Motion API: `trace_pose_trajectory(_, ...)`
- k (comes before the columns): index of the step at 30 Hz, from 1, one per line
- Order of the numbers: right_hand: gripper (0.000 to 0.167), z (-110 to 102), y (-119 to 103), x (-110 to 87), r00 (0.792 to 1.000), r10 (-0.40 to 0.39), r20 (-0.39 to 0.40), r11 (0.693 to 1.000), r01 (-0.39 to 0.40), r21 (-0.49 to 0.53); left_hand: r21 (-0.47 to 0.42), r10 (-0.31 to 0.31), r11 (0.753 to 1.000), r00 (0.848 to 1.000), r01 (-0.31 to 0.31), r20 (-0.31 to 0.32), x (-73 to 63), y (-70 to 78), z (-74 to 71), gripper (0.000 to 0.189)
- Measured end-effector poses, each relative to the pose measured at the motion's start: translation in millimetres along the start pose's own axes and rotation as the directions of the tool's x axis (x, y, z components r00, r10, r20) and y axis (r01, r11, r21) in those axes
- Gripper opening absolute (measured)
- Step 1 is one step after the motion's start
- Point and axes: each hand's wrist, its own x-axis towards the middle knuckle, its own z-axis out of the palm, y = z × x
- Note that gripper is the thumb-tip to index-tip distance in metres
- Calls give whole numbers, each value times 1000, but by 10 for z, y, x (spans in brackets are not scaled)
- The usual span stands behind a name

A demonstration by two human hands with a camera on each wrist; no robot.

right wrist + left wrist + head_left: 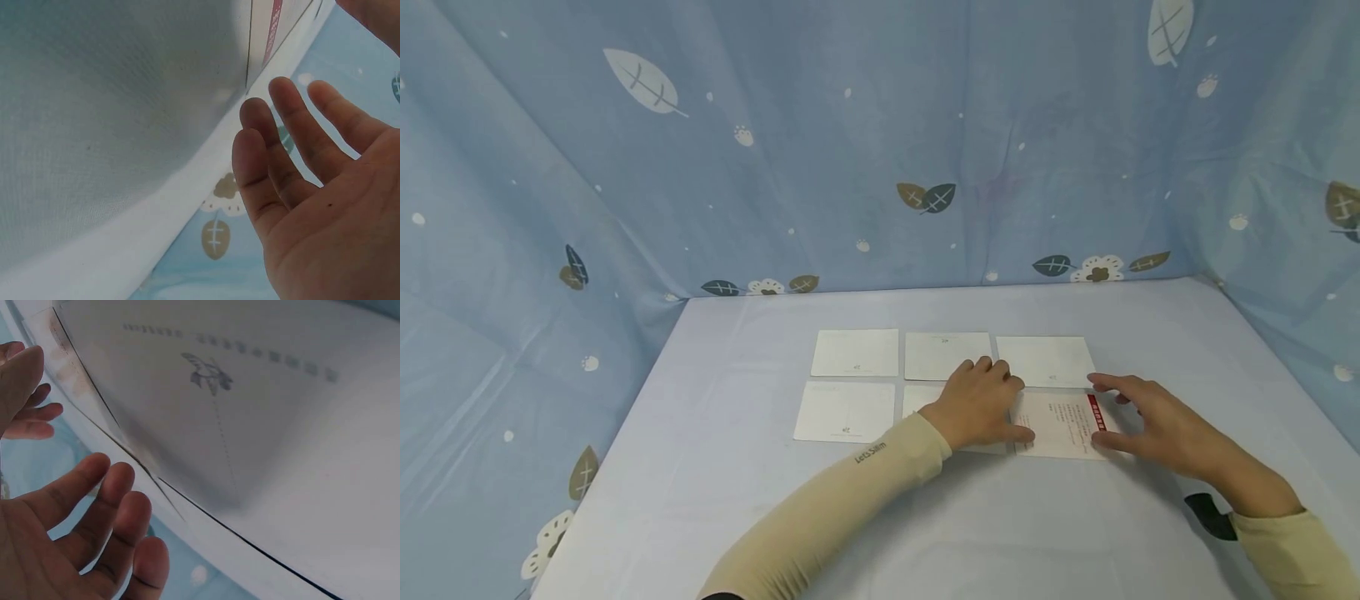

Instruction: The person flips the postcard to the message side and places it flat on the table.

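Note:
A pale card (1054, 423) with lines of red print and a red stripe along its right side lies on the table, at the right end of the front row. My right hand (1161, 425) is by its right edge, thumb and forefinger extended and spread. Over the neighbouring middle card (917, 397) lies my left hand (976, 404), hiding much of that card; its thumb overlaps the printed card's left edge. In the left wrist view, the left hand's fingers (128, 519) are loosely bent. The right hand's fingers (294, 131) look relaxed and spread in the right wrist view.
Behind lies a row of three white cards, left (855, 353), middle (946, 350) and right (1047, 360). Another white card (845, 411) is at the front left. A white cloth covers the table (722, 392); a blue leaf-patterned curtain (820, 167) surrounds its back and sides.

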Motion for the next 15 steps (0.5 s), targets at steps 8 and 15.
trace_pose_trajectory(8,93,36,5,-7,1000,22,22,999,-22,-31,0,-13,1000,999,13,49,3,47,3,68)
trace_pose_trajectory(15,95,57,16,-10,999,30,33,998,-28,-59,20,-18,1000,998,17,67,6,69,19,64)
